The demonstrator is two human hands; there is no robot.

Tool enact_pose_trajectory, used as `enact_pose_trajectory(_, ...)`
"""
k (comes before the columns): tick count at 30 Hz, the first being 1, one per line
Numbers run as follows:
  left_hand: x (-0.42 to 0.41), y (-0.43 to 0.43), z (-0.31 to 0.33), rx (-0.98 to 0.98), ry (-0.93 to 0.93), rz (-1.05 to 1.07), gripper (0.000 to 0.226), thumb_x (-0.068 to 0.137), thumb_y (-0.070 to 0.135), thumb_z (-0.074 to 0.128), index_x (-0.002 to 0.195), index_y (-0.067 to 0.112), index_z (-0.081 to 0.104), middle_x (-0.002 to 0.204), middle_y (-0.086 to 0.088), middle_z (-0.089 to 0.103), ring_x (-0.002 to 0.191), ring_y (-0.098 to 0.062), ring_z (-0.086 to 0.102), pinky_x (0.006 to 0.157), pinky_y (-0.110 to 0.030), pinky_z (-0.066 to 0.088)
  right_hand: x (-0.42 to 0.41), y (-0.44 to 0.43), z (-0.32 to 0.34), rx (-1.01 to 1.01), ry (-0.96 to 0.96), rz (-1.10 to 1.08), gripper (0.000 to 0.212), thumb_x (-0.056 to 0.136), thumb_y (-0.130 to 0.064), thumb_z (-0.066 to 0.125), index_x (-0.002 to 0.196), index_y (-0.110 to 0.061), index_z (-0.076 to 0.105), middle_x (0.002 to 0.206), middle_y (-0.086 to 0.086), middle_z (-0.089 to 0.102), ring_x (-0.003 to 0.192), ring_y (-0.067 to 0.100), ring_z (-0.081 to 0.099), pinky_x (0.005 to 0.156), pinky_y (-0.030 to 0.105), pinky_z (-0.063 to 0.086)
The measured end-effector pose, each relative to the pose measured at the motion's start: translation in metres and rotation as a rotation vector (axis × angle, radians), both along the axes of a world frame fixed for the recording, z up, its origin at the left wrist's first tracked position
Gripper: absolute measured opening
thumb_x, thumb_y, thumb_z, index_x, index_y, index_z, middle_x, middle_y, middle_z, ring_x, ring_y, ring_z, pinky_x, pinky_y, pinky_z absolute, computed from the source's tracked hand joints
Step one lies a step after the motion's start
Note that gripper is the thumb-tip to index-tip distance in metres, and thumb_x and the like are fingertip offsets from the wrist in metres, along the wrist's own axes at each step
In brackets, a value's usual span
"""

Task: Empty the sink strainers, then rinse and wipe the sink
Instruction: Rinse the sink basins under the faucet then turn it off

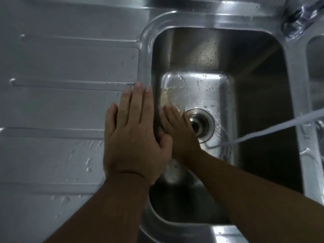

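Observation:
A stainless steel sink basin (254,71) fills the middle of the view, wet on its floor. Its round drain (201,125) stands open, with no strainer visible in it. My left hand (135,134) lies flat, fingers straight, on the sink's left rim where it meets the drainboard. My right hand (177,130) reaches down inside the basin with straight fingers against the left wall, just left of the drain. A stream of water (273,128) slants in from the right and hits the floor near the drain.
A ribbed steel drainboard (70,106) with water drops spreads to the left. The tap base (298,20) sits at the top right. A second basin (315,71) shows at the right edge.

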State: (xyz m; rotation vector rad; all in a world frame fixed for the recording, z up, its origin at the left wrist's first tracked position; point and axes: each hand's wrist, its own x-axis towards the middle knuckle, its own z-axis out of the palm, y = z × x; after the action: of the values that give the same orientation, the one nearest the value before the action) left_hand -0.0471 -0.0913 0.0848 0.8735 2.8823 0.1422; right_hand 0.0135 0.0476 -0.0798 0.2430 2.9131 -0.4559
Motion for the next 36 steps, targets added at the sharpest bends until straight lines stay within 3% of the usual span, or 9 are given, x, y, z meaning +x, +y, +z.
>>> enact_pose_trajectory(3,0.001,0.001,0.003,-0.01,-0.024,-0.003,0.087,0.091,0.048,0.041,0.164,0.011,0.011,0.172,-0.01,0.01,0.159,-0.028,0.008,0.127,-0.054,0.016,0.062,0.036,-0.001,0.059,0.021,0.205,0.069,0.105,-0.056,0.035,0.163,-0.021,0.021,0.171,0.007,0.016,0.158,0.026,0.014,0.125,0.056,0.018)
enact_pose_trajectory(5,0.0,0.002,0.004,-0.013,-0.031,0.0,0.087,0.091,0.047,0.04,0.164,0.011,0.009,0.172,-0.01,0.008,0.159,-0.028,0.006,0.127,-0.053,0.014,0.081,0.069,0.0,0.149,-0.011,0.037,0.074,0.103,-0.06,0.031,0.161,-0.014,0.026,0.169,0.012,0.021,0.157,0.031,0.019,0.121,0.059,0.026)
enact_pose_trajectory(8,0.001,0.002,0.005,-0.011,-0.037,0.003,0.087,0.09,0.046,0.042,0.164,0.011,0.01,0.172,-0.01,0.008,0.159,-0.028,0.006,0.128,-0.053,0.013,0.073,0.087,0.003,0.193,-0.131,-0.333,0.085,0.1,-0.066,0.018,0.163,-0.01,0.011,0.172,0.013,0.005,0.159,0.029,0.002,0.127,0.054,0.008)
enact_pose_trajectory(12,0.001,0.001,0.004,-0.012,-0.013,0.008,0.087,0.09,0.045,0.045,0.164,0.011,0.013,0.172,-0.01,0.012,0.159,-0.028,0.009,0.128,-0.051,0.013,0.015,0.055,0.001,0.106,-0.073,-0.478,0.082,0.1,-0.065,0.021,0.164,-0.017,0.001,0.173,0.011,-0.002,0.159,0.028,-0.005,0.126,0.055,0.001)
enact_pose_trajectory(19,0.001,0.003,0.004,-0.021,0.021,0.008,0.088,0.089,0.046,0.047,0.163,0.011,0.016,0.171,-0.011,0.016,0.158,-0.029,0.014,0.126,-0.05,0.014,0.047,0.04,0.0,0.027,-0.027,0.166,0.071,0.104,-0.065,0.025,0.164,-0.028,0.017,0.172,0.006,0.009,0.159,0.026,0.004,0.126,0.057,0.013)
enact_pose_trajectory(24,0.0,0.005,0.005,-0.048,0.009,0.02,0.088,0.089,0.046,0.045,0.163,0.011,0.014,0.171,-0.011,0.015,0.158,-0.029,0.012,0.126,-0.052,0.015,0.052,0.098,0.011,0.22,-0.158,-0.278,0.08,0.102,-0.067,0.022,0.164,-0.02,0.008,0.173,0.011,0.003,0.159,0.029,0.002,0.126,0.054,0.009)
enact_pose_trajectory(27,0.0,0.003,0.005,-0.058,0.007,0.016,0.088,0.09,0.047,0.045,0.163,0.012,0.013,0.171,-0.01,0.013,0.159,-0.028,0.009,0.127,-0.051,0.013,0.001,0.077,0.014,0.095,-0.114,-0.383,0.077,0.104,-0.063,0.023,0.164,-0.021,0.003,0.172,0.014,-0.002,0.159,0.031,-0.004,0.126,0.057,0.005)
enact_pose_trajectory(33,0.0,0.003,0.004,-0.039,0.027,0.012,0.087,0.09,0.048,0.043,0.163,0.013,0.014,0.171,-0.01,0.015,0.158,-0.028,0.012,0.126,-0.049,0.012,0.015,0.011,0.005,0.022,-0.005,0.193,0.072,0.105,-0.059,0.028,0.164,-0.019,0.016,0.172,0.008,0.009,0.159,0.027,0.004,0.127,0.056,0.01)
enact_pose_trajectory(36,0.0,0.002,0.004,-0.033,0.026,0.017,0.087,0.089,0.047,0.045,0.163,0.012,0.015,0.171,-0.011,0.016,0.158,-0.029,0.013,0.126,-0.05,0.013,0.069,0.051,0.003,0.115,-0.044,0.256,0.075,0.104,-0.063,0.028,0.164,-0.02,0.016,0.173,0.005,0.006,0.16,0.025,0.003,0.127,0.054,0.01)
